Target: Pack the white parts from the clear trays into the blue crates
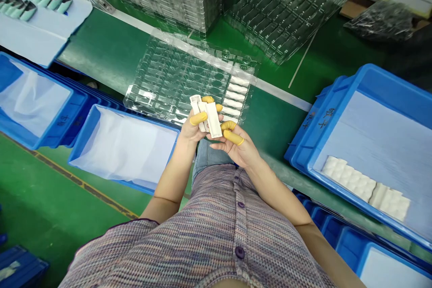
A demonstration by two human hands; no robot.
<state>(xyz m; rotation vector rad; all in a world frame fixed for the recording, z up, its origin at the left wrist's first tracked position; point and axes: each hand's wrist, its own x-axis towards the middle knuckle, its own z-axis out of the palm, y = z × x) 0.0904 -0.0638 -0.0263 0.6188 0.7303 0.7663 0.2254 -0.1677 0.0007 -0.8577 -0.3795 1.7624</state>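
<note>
"White pieces [213,120]: where are they?"

"Three or so are fanned out in the left hand [191,129], by the near edge of the clear tray [162,72]. More lie in the tray's right-hand column, and a row sits in the blue bin [367,72] on the right."

"And the hands?"

"The left is closed around the pieces, thumb across them. The right hand [243,146] is narrow, thumb and finger curled at the edge of the nearest piece; whether it actually grips, I can't tell, since the fingertips overlap it from this angle."

"How would they handle?"

"Light and fairly stiff, I'd judge, perhaps smooth enough to slide against each other. The edges look thin, so they might chip or mark. I'd pinch the long sides with the yellow finger covers [233,137], pressing little on the broad face."
</note>
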